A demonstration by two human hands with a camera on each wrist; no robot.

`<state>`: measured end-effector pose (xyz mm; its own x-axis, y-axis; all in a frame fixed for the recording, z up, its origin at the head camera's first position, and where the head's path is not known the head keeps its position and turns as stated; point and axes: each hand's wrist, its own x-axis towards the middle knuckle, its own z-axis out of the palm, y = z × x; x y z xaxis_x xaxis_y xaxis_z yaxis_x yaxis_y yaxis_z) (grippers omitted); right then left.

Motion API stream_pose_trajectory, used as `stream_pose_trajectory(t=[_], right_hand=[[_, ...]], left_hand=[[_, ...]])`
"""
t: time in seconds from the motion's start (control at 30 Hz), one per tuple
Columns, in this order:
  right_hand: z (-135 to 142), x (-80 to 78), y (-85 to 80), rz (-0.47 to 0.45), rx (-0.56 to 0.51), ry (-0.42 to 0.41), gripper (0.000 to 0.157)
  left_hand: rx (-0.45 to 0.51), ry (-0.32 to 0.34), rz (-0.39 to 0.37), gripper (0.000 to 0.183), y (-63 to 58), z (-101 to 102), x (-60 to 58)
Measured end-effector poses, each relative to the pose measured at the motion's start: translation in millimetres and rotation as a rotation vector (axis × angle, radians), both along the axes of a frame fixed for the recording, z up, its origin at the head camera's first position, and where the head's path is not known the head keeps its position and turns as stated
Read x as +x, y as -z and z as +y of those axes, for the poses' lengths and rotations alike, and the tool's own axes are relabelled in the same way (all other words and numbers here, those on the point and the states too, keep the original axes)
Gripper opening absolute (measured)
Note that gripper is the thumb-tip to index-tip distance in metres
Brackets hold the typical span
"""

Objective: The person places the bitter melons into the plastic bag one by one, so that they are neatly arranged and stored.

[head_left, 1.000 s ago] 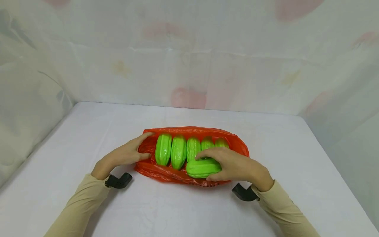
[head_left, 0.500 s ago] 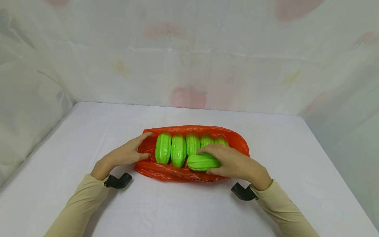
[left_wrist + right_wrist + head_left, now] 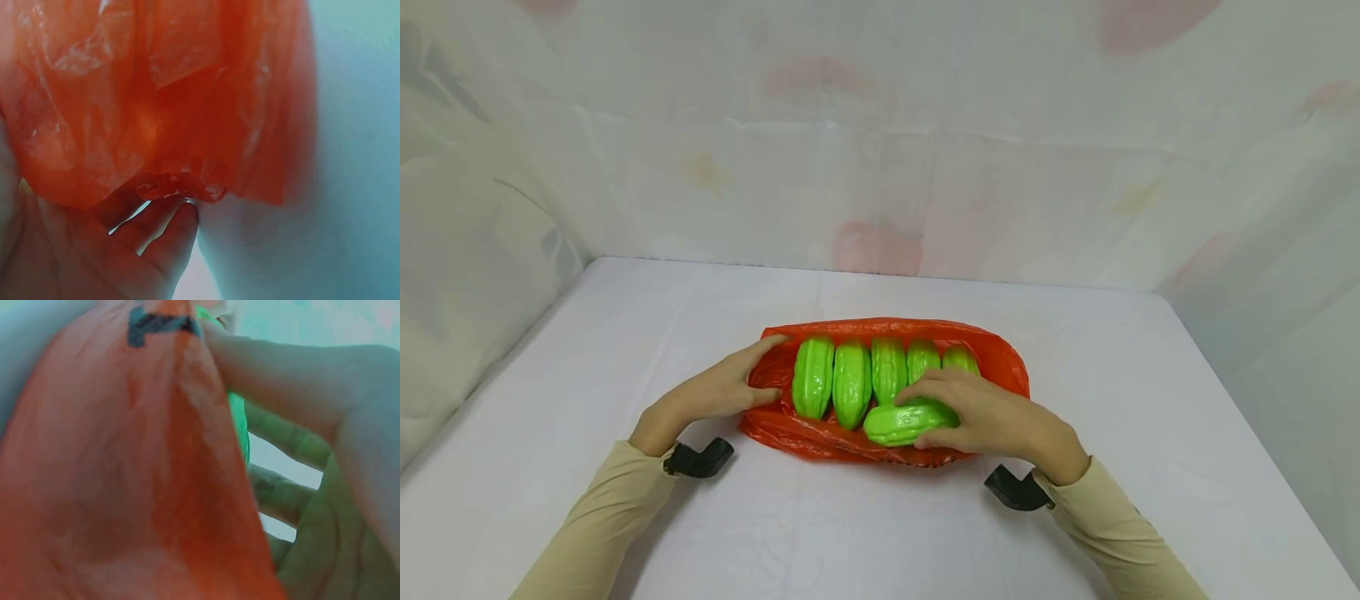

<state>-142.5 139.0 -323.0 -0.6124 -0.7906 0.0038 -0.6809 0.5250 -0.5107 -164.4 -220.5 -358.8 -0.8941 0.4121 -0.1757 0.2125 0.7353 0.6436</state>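
A red plastic bag lies on the table with its mouth spread wide. Inside, several glossy green ribbed fruits stand side by side in a row. Another green ribbed fruit lies crosswise over the near side of the bag's mouth, gripped by my right hand between thumb and fingers. My left hand holds the bag's left end, thumb and forefinger apart at the mouth. The left wrist view shows red plastic against that palm and fingers. In the right wrist view, the bag's printed side hides most of the held fruit.
A white cloth covers the table. Pale patterned sheeting hangs behind it and along both sides. A black strap-like mount sits at the left wrist, another black mount at the right.
The right hand first pushed the held fruit away into the bag, then drew it back nearer and slightly left, its left end tilted down. The left hand stays in place.
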Motion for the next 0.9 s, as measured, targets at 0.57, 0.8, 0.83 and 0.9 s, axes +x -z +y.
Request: stream_pose_trajectory(t=[0.57,0.8,0.83,0.9], right_hand=[[1.6,2.1,-0.7,-0.065,0.086,0.063,0.036],[4.2,1.5,-1.0,-0.071,0.093,0.056,0.034],[4.0,1.3,-0.7,-0.068,0.09,0.049,0.033],[3.2,1.2,-0.3,-0.068,0.081,0.043,0.031]], left_hand=[[0.003,0.007,0.007,0.073,0.8,-1.0,-0.8],[0.0,0.005,0.01,0.073,1.0,-1.0,-0.7],[0.001,0.006,0.011,0.073,1.0,-0.8,-0.7],[-0.002,0.002,0.014,0.073,0.9,-0.5,-0.6]])
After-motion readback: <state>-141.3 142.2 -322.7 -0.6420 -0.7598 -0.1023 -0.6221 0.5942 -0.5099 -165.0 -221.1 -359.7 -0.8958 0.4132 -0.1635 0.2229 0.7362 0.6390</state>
